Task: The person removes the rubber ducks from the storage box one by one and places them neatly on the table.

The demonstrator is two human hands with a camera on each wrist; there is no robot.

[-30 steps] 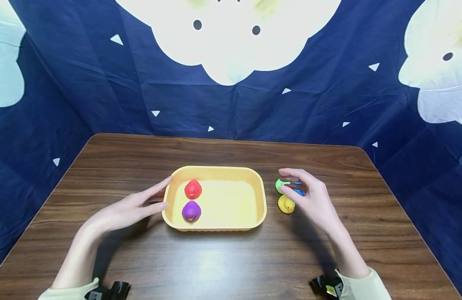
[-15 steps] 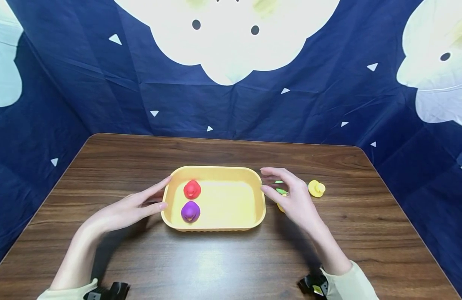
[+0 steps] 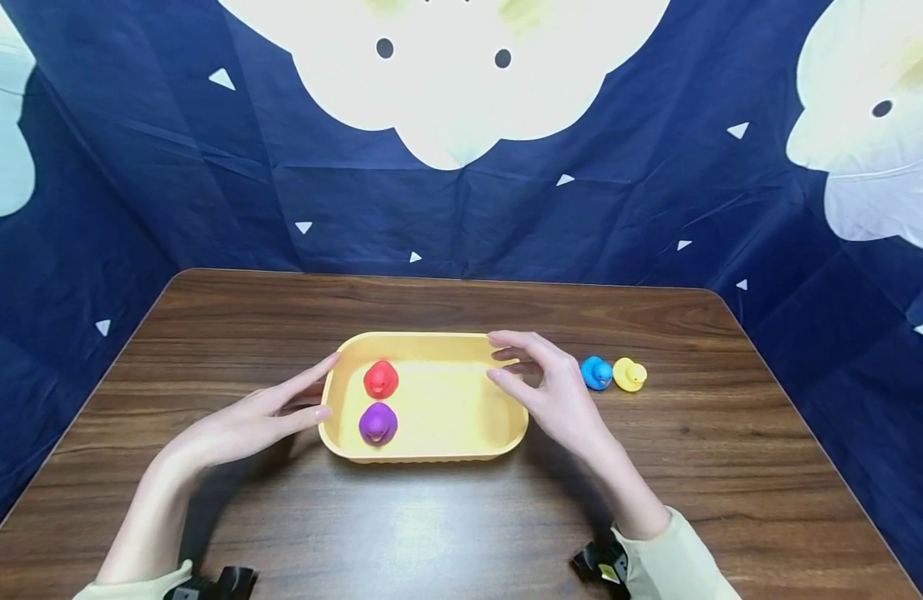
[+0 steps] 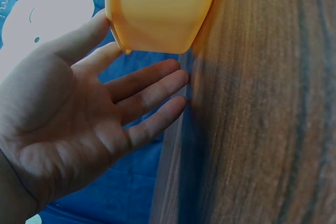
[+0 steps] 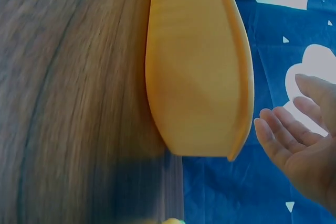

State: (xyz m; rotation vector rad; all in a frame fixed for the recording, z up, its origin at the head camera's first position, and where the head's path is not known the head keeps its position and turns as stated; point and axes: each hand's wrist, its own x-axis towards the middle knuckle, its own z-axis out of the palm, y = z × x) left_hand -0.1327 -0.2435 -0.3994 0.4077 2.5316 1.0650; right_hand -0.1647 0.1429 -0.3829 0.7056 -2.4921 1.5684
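Note:
My left hand (image 3: 243, 421) lies at the left end of a yellow plastic tray (image 3: 431, 457), thumb and index fingertip against the rim. In the left wrist view the other fingers (image 4: 152, 85) extend below the tray's end, straight and spread. Inside the tray, toward its left side, a red rubber duck (image 3: 381, 380) sits behind a purple rubber duck (image 3: 378, 423). My right hand (image 3: 554, 392) hovers over the tray's right end with fingers loosely bent and nothing between them. The right wrist view has this hand (image 5: 304, 140) raised apart from the tray's wall.
Right of my right hand, a blue rubber duck (image 3: 597, 372) and a yellow rubber duck (image 3: 629, 375) sit side by side on the wooden table (image 3: 446, 533). A sliver of a yellow-and-green thing (image 5: 173, 221) shows low in the right wrist view. Dark blue cloth (image 3: 228, 217) hangs behind.
My right hand has moved left from over the ducks to the tray's right end, uncovering the blue and yellow ducks. The green duck and another yellow one beside the tray are now hidden. My left hand stays put.

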